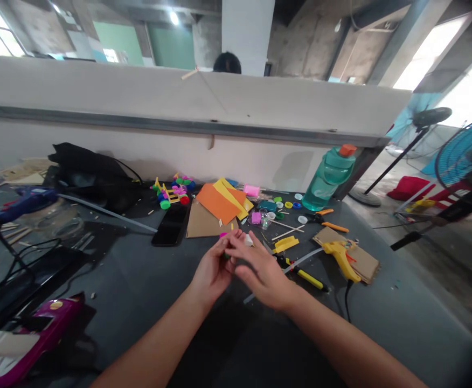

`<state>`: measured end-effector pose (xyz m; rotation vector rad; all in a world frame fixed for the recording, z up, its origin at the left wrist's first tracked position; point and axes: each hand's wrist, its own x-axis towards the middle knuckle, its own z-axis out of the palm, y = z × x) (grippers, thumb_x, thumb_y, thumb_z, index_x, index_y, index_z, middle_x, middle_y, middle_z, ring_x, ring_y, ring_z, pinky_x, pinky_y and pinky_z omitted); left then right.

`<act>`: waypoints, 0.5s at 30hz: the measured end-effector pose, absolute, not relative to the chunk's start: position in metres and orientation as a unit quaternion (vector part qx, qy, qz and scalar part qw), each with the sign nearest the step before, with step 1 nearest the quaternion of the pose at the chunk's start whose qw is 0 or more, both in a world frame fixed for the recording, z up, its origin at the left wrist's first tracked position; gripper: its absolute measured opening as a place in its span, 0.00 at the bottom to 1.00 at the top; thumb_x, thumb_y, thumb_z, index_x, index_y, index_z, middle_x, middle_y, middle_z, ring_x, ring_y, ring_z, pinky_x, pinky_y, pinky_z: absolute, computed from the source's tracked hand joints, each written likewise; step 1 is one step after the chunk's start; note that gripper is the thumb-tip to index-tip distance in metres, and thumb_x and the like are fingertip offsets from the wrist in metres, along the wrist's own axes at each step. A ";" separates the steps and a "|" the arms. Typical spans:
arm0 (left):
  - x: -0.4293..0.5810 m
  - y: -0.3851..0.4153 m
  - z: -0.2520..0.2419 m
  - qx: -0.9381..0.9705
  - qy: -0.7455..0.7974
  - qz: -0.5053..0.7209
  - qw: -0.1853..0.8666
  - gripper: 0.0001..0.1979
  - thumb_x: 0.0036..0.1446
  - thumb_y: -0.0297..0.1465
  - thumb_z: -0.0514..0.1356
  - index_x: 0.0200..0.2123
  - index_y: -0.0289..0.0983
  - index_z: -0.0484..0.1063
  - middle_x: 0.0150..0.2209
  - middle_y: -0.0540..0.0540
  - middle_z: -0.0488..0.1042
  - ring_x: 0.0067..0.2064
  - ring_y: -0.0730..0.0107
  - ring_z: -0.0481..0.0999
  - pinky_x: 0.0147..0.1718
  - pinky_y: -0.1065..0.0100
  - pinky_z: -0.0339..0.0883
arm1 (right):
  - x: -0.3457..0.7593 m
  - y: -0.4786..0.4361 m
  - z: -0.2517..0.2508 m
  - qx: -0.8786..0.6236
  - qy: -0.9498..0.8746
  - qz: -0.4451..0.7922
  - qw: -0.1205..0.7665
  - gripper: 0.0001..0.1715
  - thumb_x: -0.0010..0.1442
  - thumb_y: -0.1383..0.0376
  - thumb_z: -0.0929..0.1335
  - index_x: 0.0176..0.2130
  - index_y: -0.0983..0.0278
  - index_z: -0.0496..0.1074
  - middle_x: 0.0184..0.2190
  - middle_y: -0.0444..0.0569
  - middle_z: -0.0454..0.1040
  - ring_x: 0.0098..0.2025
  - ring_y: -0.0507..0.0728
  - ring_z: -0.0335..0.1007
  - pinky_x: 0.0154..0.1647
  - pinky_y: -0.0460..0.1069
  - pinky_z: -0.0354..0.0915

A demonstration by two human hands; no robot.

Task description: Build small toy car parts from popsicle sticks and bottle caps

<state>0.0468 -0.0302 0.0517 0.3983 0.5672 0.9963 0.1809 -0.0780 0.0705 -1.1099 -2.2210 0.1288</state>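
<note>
My left hand (212,269) is raised over the middle of the dark table, its fingers curled in. A bit of green shows between them, but what they hold is mostly hidden. Close against it, my right hand (264,272) has its fingers stretched out, the tips meeting the left fingers. Just beyond the hands lie an orange sheet (215,202) on brown cardboard (198,223) and a yellow plastic piece (285,244). To the right are a yellow-and-black cutter-like tool (309,277) and a yellow glue gun (343,261) with a glue stick in its back.
A teal bottle (325,180) stands at the back right near orange-handled pliers (333,221). A phone (171,226), colourful toy cars (171,194), a blue glue gun (26,203) and a magenta device (37,342) lie leftward. A white partition (159,89) borders the back; a fan (470,156) stands right.
</note>
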 end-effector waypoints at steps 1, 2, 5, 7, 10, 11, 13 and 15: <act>0.052 -0.033 0.052 0.196 0.280 0.467 0.815 0.12 0.54 0.23 0.55 0.41 0.34 0.73 0.47 0.43 0.74 0.51 0.68 0.71 0.50 0.71 0.64 | 0.184 -0.075 0.073 -0.449 -0.820 0.042 0.354 0.26 0.67 0.59 0.52 0.61 0.65 0.53 0.58 0.54 0.61 0.61 0.56 0.54 0.65 0.61 0.43; 0.059 -0.036 0.054 0.210 0.283 0.464 0.813 0.12 0.53 0.22 0.56 0.41 0.34 0.73 0.46 0.44 0.74 0.50 0.67 0.71 0.50 0.70 0.65 | 0.187 -0.071 0.076 -0.469 -0.800 0.025 0.372 0.27 0.67 0.59 0.52 0.62 0.64 0.51 0.59 0.54 0.60 0.62 0.57 0.53 0.64 0.62 0.44; 0.078 -0.040 0.073 0.249 0.219 0.432 0.839 0.14 0.55 0.29 0.56 0.45 0.37 0.72 0.50 0.44 0.72 0.54 0.62 0.68 0.51 0.65 0.63 | 0.189 -0.060 0.086 -0.483 -0.803 -0.041 0.347 0.36 0.65 0.53 0.53 0.64 0.69 0.42 0.63 0.57 0.51 0.65 0.62 0.41 0.64 0.64 0.42; 0.090 -0.034 0.089 0.249 0.159 0.422 0.857 0.18 0.59 0.39 0.51 0.50 0.40 0.69 0.55 0.46 0.68 0.59 0.59 0.62 0.54 0.60 0.60 | 0.182 -0.054 0.094 -0.487 -0.810 -0.071 0.318 0.40 0.64 0.50 0.53 0.65 0.71 0.40 0.64 0.57 0.46 0.66 0.63 0.36 0.64 0.64 0.40; 0.107 -0.020 0.108 0.254 0.156 0.506 0.810 0.27 0.60 0.46 0.44 0.54 0.38 0.65 0.59 0.45 0.61 0.63 0.58 0.54 0.57 0.60 0.55 | 0.170 -0.045 0.108 -0.465 -0.829 -0.094 0.297 0.45 0.61 0.46 0.54 0.64 0.74 0.39 0.65 0.59 0.43 0.67 0.63 0.32 0.65 0.61 0.40; 0.112 -0.017 0.111 0.256 0.157 0.517 0.802 0.26 0.60 0.46 0.43 0.56 0.41 0.63 0.61 0.47 0.59 0.64 0.61 0.51 0.57 0.62 0.53 | 0.168 -0.040 0.113 -0.449 -0.840 -0.099 0.288 0.47 0.61 0.45 0.55 0.64 0.74 0.39 0.65 0.58 0.43 0.67 0.63 0.31 0.66 0.60 0.40; 0.117 -0.012 0.115 0.269 0.161 0.525 0.792 0.24 0.61 0.44 0.44 0.57 0.43 0.61 0.62 0.50 0.56 0.65 0.63 0.48 0.58 0.62 0.51 | 0.170 -0.029 0.118 -0.446 -0.841 -0.111 0.284 0.45 0.61 0.45 0.54 0.64 0.71 0.41 0.65 0.56 0.44 0.67 0.62 0.31 0.66 0.60 0.39; 0.114 -0.009 0.115 0.288 0.155 0.493 0.806 0.24 0.61 0.43 0.44 0.56 0.42 0.62 0.62 0.49 0.57 0.64 0.60 0.50 0.57 0.58 0.52 | 0.176 -0.020 0.118 -0.503 -0.799 -0.120 0.306 0.39 0.63 0.48 0.52 0.64 0.70 0.43 0.65 0.56 0.45 0.67 0.61 0.32 0.65 0.60 0.39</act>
